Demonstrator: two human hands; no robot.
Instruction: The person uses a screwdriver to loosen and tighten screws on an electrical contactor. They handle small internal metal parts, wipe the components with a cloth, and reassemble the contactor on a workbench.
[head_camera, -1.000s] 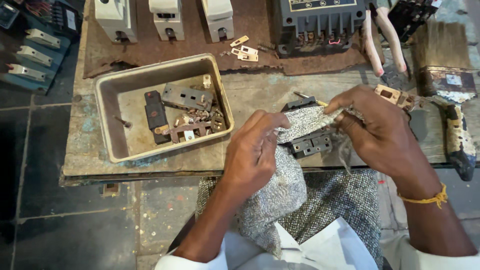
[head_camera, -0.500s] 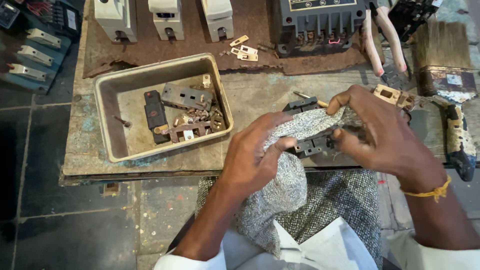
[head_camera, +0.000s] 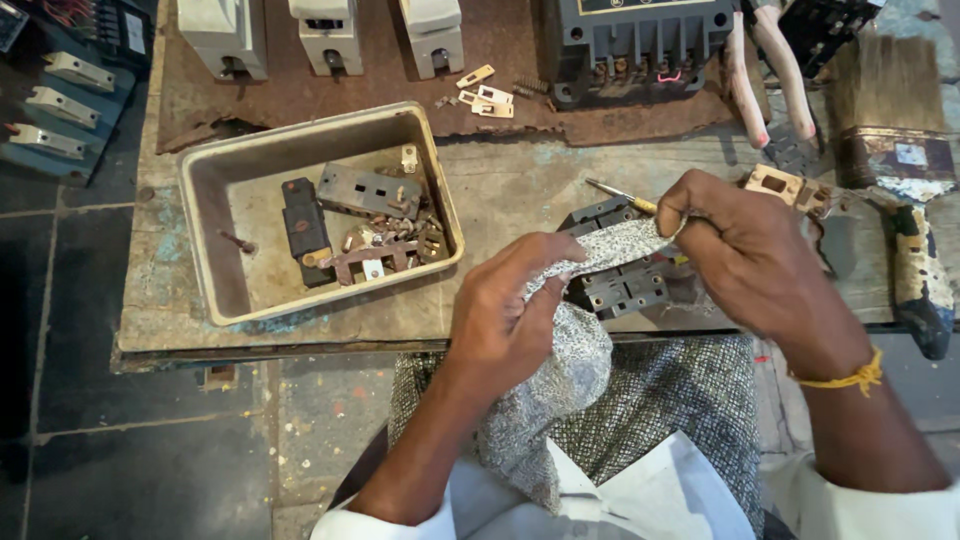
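- Wooden bench board spanned the scene ahead of me, with a rusty metal sheet laid over its far part.
- Grey speckled cloth ran from my lap up to the near edge of the board, its upper end stretched between both my hands.
- Cream plastic tray sat left of the hands, holding dark switch parts and small brass bits.
- Big dark breaker housing stood at the far right; three pale breaker units lined up left of it.
- Worn paintbrush lay at the far right edge.
- My right hand was closed, fingers pinching the cloth's upper end over the grey terminal block.
- My left hand was closed too, thumb and fingers pinching the cloth lower down, just left of the block.
- The block sat on the board's near edge between my hands, partly hidden under the cloth.
- A screwdriver tip poked out just beyond it.
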